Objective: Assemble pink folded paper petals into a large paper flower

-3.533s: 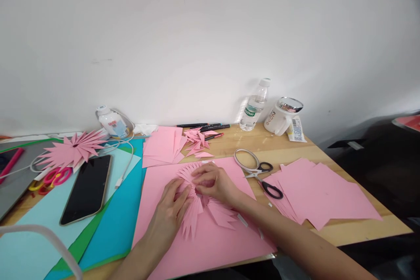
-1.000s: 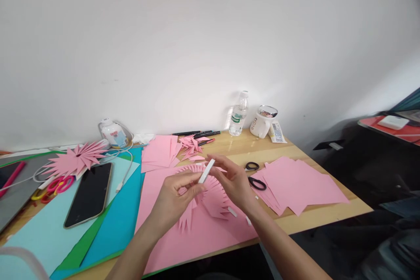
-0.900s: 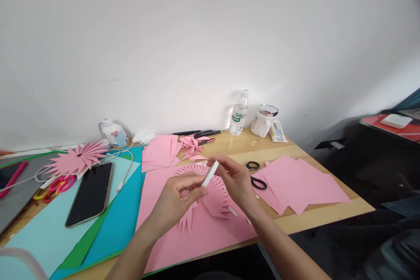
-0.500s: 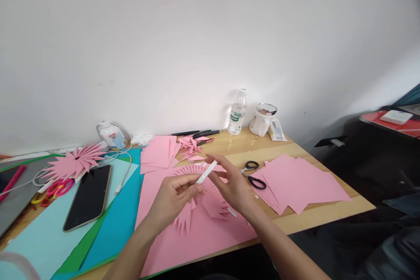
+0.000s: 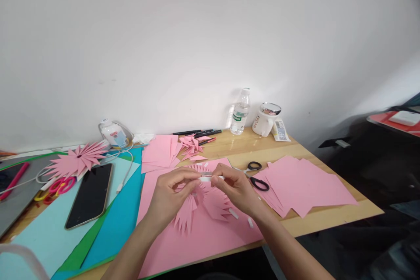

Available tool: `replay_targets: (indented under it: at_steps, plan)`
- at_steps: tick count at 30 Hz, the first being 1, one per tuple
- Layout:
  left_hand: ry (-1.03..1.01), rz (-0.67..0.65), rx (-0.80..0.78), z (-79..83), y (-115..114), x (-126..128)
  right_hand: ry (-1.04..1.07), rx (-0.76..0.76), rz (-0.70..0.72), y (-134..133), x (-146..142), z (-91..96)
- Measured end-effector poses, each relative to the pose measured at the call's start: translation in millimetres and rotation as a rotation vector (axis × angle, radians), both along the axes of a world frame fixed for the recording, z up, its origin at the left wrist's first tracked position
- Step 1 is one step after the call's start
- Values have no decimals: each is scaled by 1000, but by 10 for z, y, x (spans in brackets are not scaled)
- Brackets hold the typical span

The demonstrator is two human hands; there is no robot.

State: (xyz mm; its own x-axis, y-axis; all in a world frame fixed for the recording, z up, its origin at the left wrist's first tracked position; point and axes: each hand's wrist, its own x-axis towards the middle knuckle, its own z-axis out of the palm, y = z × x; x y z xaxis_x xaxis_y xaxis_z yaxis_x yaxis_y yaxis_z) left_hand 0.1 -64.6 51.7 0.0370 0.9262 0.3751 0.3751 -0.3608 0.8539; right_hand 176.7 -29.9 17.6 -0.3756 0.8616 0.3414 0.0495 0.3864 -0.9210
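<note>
My left hand (image 5: 173, 192) and my right hand (image 5: 232, 186) are closed, fingertips pinching opposite ends of a short white strip (image 5: 206, 179) that looks like double-sided tape. Below them, a fan-folded pink paper piece (image 5: 216, 205) with pointed tips lies on a large pink sheet (image 5: 183, 258); my hands hide part of its middle. Small white strips (image 5: 233, 213) lie near its right edge. Black-handled scissors (image 5: 259, 183) rest just beyond my right hand, their blades partly covered.
Pink sheets (image 5: 315, 188) are stacked at right. A water bottle (image 5: 240, 111) and a white mug (image 5: 265, 120) stand against the wall. At left are a phone (image 5: 89, 197), a folded pink paper star (image 5: 78, 159), colourful scissors (image 5: 62, 186), a cable and blue-green sheets (image 5: 111, 227).
My right hand has come in and now pinches the strip's other end; the strip has turned level. Another white piece shows on the pink sheet, near my right forearm.
</note>
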Motion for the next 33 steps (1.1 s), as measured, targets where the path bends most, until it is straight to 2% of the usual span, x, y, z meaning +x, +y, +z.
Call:
replay_targets:
  at_steps: [3,7,9,11,13,15,17,20,22,26,31,33]
  plan:
    - [-3,-26,-102,21,-16,-19,58,-103,52,69,35,10]
    - [-110,-187,-273,3,-17,-24,217,-310,170,179,28,7]
    - [-210,-237,-326,-37,-2,-16,256,-361,213,226,-24,3]
    - [-311,-240,-333,-73,17,-4,234,-364,198,271,-70,-2]
    - [-391,-227,-324,-87,31,-1,140,-282,86,324,-48,-16]
    - [-448,-208,-320,-81,37,-15,-47,-111,-103,385,91,-50]
    - [-477,-187,-311,-76,39,-51,-405,71,-278,442,342,-111]
    - [-496,-157,-276,-94,47,-122,-938,143,-311,484,782,-244]
    - [-536,-148,-242,-110,60,-161,-1117,153,-235,480,1000,-325]
    - [-667,-200,-271,-75,72,-206,-1213,187,-147,440,1143,-352]
    - [-831,-234,-363,28,25,-268,-1129,139,-75,390,1096,-246]
    - [-858,-227,-372,44,4,-289,-1129,149,-96,391,1086,-255]
